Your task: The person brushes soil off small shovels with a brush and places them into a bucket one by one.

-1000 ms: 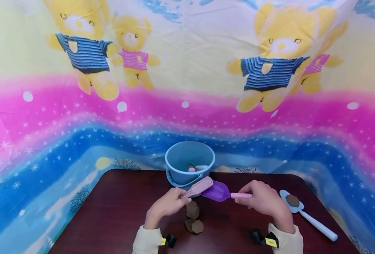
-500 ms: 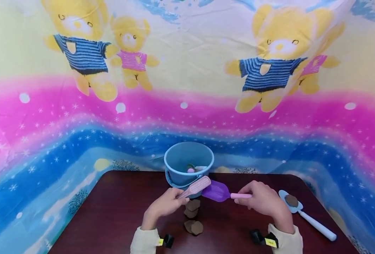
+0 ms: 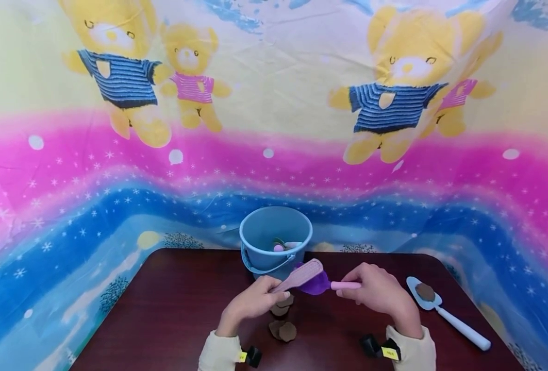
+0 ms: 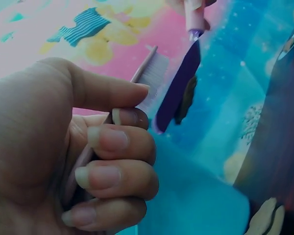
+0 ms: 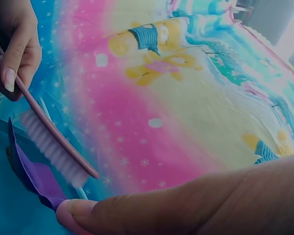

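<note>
My left hand (image 3: 255, 301) grips a pink brush (image 3: 308, 273) by its handle, fingers curled round it in the left wrist view. The brush head, bristles seen in the right wrist view, overlaps the blade of a purple toy shovel (image 3: 319, 285). My right hand (image 3: 378, 288) pinches the shovel's pink handle (image 3: 346, 285). In the left wrist view a brown lump (image 4: 187, 100) shows against one face of the shovel blade. Both tools are held in front of a blue bucket (image 3: 274, 260); whether brush and blade touch I cannot tell.
Brown flat lumps lie on the dark table (image 3: 171, 309), in a near group (image 3: 284, 331) and another (image 3: 280, 309) partly behind the left hand. A pale blue trowel (image 3: 464, 327) bearing a brown lump (image 3: 425, 292) lies at right. Inside the bucket is a small pink object (image 3: 278, 248).
The brush has moved right and turned, now covering more of the shovel blade. My right hand has shifted slightly left with the shovel. Bucket, trowel and near lumps stay put.
</note>
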Available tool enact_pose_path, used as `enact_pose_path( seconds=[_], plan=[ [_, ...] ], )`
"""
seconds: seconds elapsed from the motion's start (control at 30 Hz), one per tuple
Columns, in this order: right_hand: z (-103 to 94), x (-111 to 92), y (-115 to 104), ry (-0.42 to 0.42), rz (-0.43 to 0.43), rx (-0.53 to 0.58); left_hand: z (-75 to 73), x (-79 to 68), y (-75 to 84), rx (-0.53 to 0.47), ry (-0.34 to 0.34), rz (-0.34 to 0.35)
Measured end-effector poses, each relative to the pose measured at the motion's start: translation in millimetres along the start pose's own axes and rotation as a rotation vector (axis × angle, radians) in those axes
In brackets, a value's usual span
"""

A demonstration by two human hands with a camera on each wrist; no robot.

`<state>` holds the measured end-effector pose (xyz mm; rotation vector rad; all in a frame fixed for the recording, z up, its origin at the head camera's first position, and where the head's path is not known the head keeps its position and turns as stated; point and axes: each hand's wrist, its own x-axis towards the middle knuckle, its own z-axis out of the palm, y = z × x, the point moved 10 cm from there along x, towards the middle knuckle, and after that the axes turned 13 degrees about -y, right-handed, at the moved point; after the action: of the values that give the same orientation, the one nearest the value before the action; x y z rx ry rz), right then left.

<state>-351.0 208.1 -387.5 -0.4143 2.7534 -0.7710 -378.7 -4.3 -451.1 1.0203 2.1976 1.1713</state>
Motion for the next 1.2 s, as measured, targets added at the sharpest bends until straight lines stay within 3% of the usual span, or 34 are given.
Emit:
enact_pose_path(
  seconds=[0.23,0.47,0.73,1.2],
  plan=[
    [1.9,2.8,-4.2,0.008,-0.004,0.006,17.2,11.0,2.6,-0.123,-0.072,0.045],
    [0.7,3.0,-7.7,0.02,-0.021,0.027,25.5,15.5,-1.2,-0.183,-0.078,0.007],
    [0.5,3.2,-6.6,0.021,-0.024,0.022,26.6,16.5,-12.5,-0.155,-0.055,-0.076],
    [0.2,4.7,-4.1,-0.034,-0.03,0.024,18.9,9.7,-17.1,-0.179,-0.085,-0.101]
  ],
)
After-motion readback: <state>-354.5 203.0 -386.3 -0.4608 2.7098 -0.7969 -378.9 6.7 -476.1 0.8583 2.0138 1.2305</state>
